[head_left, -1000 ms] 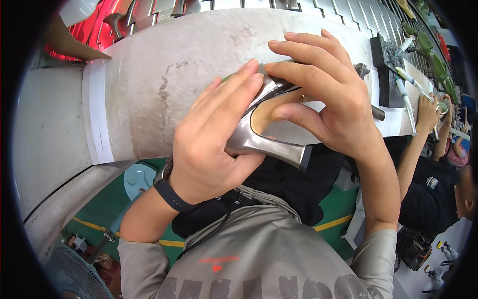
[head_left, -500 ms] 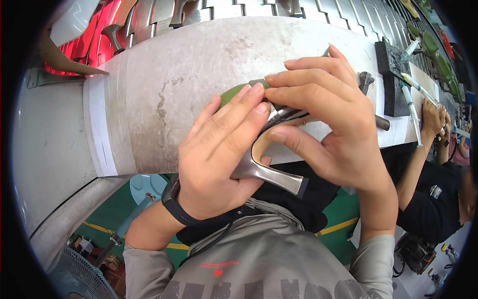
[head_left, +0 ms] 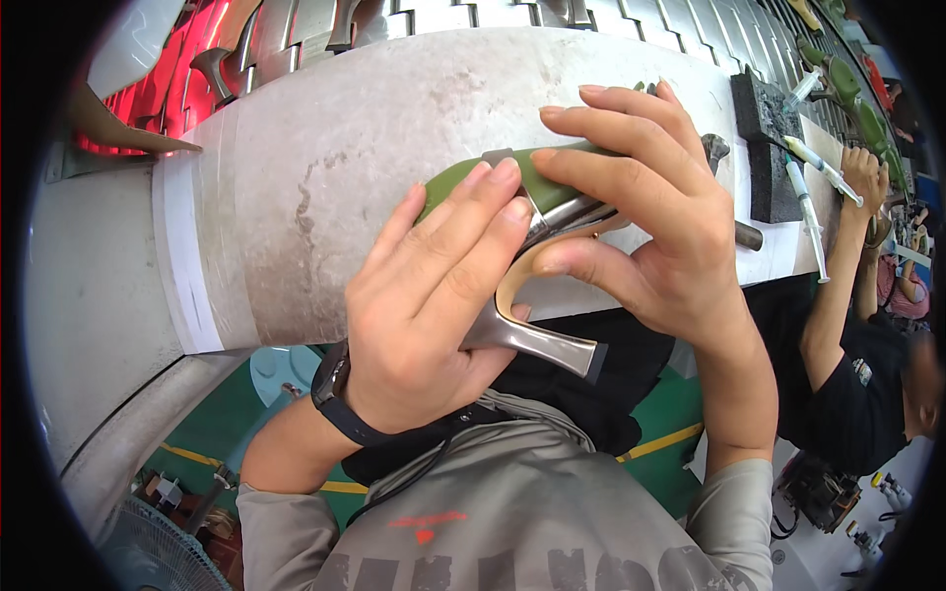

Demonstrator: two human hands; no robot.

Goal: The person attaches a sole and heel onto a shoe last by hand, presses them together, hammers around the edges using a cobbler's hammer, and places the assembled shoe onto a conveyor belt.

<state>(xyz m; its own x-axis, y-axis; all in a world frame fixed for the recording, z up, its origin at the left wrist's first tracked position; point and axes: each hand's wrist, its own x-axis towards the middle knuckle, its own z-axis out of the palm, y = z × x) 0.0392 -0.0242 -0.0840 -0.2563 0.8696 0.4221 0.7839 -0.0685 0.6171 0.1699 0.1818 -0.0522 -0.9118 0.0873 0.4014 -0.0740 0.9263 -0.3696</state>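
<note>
Stained pale white, the work table [head_left: 325,138] stretches out under my hands. My left hand [head_left: 409,305] wraps round the green shoe [head_left: 545,187], fingers laid side by side along the upper and thumb tucked beneath. My right hand [head_left: 660,222] arches over the other end, its outer fingers fanned apart; I cannot tell how firmly the index and thumb press. Half a second ago little green showed beyond my left fingertips; now the upper has rolled into sight and runs under my right index finger too. The shoe lies between my palms, its tan underside [head_left: 509,292] curving towards my right thumb and its glossy grey heel [head_left: 552,345] sticking out below, between my wrists. That heel tip shows past the table's near edge, against dark cloth [head_left: 636,345]. Left of my left hand the tabletop is bare as far as a white strip [head_left: 187,266] at its end, and beyond my fingertips up to the slatted metal conveyor [head_left: 434,20]. On my right, room is tighter: a metal-headed tool [head_left: 716,150] is partly hidden behind my hand, then come a black foam block [head_left: 769,177], syringes [head_left: 808,212] and a co-worker's arm [head_left: 833,286].
</note>
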